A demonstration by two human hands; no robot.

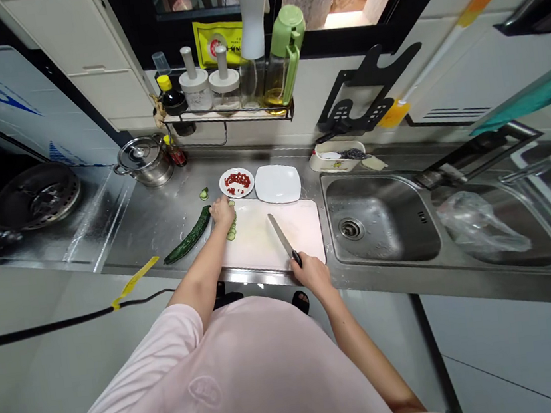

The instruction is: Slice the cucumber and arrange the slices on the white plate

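Left hand (223, 213) outstretched, right hand (312, 273) clenched (nearer)

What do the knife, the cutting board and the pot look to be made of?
Knife blade: smooth grey metal, probably steel, judging by its sheen. Knife handle: black, material unclear. Cutting board: matte, pale, no visible grain, likely plastic. Pot: shiny, reflective metal, probably stainless steel.

1. One head-worn camera looks forward and steeply down, the cutting board (260, 242) near centre.
2. Nearest, the wearer's pink shirt (271, 374) fills six o'clock.
3. Farther: window (315, 0) towards twelve, frying pan (36, 196) nine, sink (385, 240) three.
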